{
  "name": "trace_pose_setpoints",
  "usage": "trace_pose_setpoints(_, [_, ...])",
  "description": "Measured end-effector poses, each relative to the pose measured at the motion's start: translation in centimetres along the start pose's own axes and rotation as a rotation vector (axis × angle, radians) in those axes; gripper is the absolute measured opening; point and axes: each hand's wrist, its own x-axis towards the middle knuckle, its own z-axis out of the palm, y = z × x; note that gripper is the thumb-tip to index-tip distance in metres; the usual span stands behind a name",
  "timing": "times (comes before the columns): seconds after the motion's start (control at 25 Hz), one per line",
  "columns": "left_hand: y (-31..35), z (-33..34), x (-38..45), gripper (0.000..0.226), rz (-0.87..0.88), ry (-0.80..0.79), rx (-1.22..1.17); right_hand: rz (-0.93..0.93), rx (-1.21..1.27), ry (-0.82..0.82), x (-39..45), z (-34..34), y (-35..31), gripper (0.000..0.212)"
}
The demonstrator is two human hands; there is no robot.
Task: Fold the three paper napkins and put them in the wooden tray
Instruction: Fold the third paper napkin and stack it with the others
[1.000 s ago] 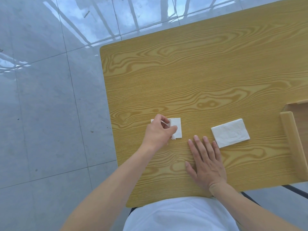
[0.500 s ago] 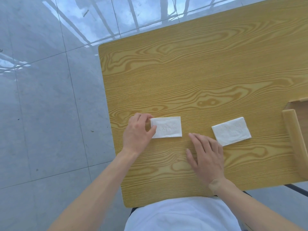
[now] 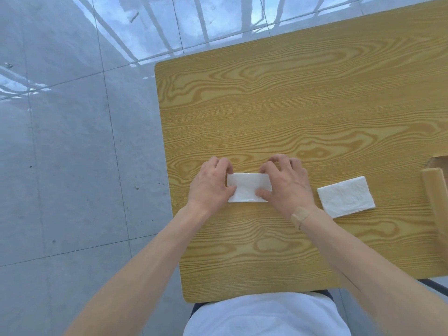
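Holding one folded napkin (image 3: 248, 187) flat on the tabletop (image 3: 278, 112), between both hands. Left hand (image 3: 210, 187) gripping the left end of this napkin, thumb lying on top and the grip closed on the paper edge. Right hand (image 3: 287, 184) pressing on the right end, thumb on the near corner and fingers curling over the far edge; grip together on the napkin. Lying just to the right of the right hand, not touching it, a second folded napkin (image 3: 346, 199), thicker and a little turned. Further right from it, showing only partly at the picture edge, the wooden tray (image 3: 436, 190); not possible to tell what is inside. Wearing a plaster (image 3: 300, 216) on the right wrist.
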Motion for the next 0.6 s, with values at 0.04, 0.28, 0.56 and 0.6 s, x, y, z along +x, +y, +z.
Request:
trace_pose_setpoints(0.04, [0.0,0.0,0.0,0.031,0.001,-0.012,-0.034,-0.012,0.008,-0.011,0.2,0.0,-0.2,0.04])
trace_pose_setpoints(0.28, [-0.3,-0.2,-0.7,0.029,-0.083,-0.074,-0.363,-0.047,0.173,-0.065,-0.3,-0.6,-0.5,0.028])
trace_pose_setpoints(0.56, [-0.4,-0.8,-3.1,0.017,-0.017,0.005,-0.535,-0.072,0.379,0.162,-3.4,-1.4,0.0,0.021])
trace_pose_setpoints(0.6, [-0.3,-0.6,-3.4,0.017,-0.022,0.005,-0.543,-0.06,0.385,0.163,-3.6,-1.3,0.1,0.021])
